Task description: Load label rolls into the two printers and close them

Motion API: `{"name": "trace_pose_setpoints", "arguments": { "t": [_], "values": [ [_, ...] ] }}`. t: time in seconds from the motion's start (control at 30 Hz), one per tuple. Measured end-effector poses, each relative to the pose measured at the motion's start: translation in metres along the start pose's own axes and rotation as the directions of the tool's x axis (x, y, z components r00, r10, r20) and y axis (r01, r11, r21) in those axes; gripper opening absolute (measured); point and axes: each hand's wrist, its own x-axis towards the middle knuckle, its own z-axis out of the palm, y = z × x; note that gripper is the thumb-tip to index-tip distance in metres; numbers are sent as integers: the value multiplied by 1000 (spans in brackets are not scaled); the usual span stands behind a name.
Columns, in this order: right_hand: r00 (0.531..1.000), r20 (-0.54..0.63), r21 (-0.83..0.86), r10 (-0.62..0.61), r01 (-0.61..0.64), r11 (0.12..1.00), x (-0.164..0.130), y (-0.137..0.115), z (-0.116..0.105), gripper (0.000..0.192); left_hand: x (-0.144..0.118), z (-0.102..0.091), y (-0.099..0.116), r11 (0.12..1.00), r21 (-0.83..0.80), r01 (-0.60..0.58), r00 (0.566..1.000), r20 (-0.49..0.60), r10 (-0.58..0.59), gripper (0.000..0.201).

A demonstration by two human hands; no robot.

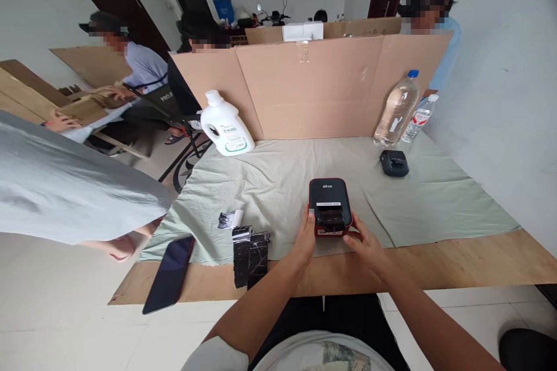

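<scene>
A small black label printer (329,192) with a red lower rim stands near the front edge of the cloth, with a dark glossy strip at its front slot. My left hand (306,239) holds its left side, thumb up against the case. From the right, my right hand (364,242) grips the lower right corner, its fingers partly hidden by the printer. Left of my left forearm lie two rolls of black ribbon film (242,255) with loose ends hanging toward the table edge. A small white roll with a black-marked end (230,219) rests behind them.
A phone (169,275) lies at the front left edge. Along a cardboard screen (313,90) stand a white jug (227,127), a large bottle (398,110) and a smaller bottle (420,119). A black case (394,163) sits at right. Several people are around the table.
</scene>
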Motion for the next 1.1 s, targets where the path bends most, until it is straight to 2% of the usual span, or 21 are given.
{"name": "trace_pose_setpoints", "arguments": {
  "t": [0.1, 0.17, 0.23, 0.3, 0.33, 0.43, 0.53, 0.6, 0.77, 1.1],
  "values": [
    [1000, -20, -61, -21, 20, 998, 1, 5, 2, 76, -1, -2, 5, 984, -84, 155, 986, -50, -159, 54],
    [995, -70, -145, -68, 58, 988, 2, 6, 4, 77, 2, -6, 7, 978, -105, 178, 983, -33, -182, 53],
    [973, -155, -286, -170, 121, 951, 4, 3, 8, 76, 10, -12, 9, 975, -128, 183, 981, -38, -189, 53],
    [919, -207, -462, -336, 211, 861, 5, -3, 14, 71, 20, -20, 11, 976, -144, 163, 984, -45, -171, 56],
    [883, -197, -548, -426, 261, 795, 7, -6, 18, 66, 26, -25, 13, 980, -148, 134, 989, -38, -142, 57],
    [761, -95, -725, -642, 389, 568, 11, -9, 31, 47, 42, -35, 18, 988, -157, -3, 999, 44, 10, 59],
    [638, -51, -791, -769, 444, 421, 15, 0, 41, 36, 50, -38, 21, 981, -151, -126, 983, 114, 144, 54],
    [589, -59, -810, -806, 444, 383, 16, 9, 44, 37, 51, -37, 20, 972, -147, -184, 973, 116, 202, 52],
    [568, -86, -834, -818, 409, 371, 15, 19, 46, 38, 50, -28, 13, 941, -195, -278, 953, 69, 295, 48],
    [574, -85, -820, -814, 424, 384, 14, 19, 45, 40, 52, -26, 12, 933, -199, -299, 942, 90, 322, 46]
  ]
}}
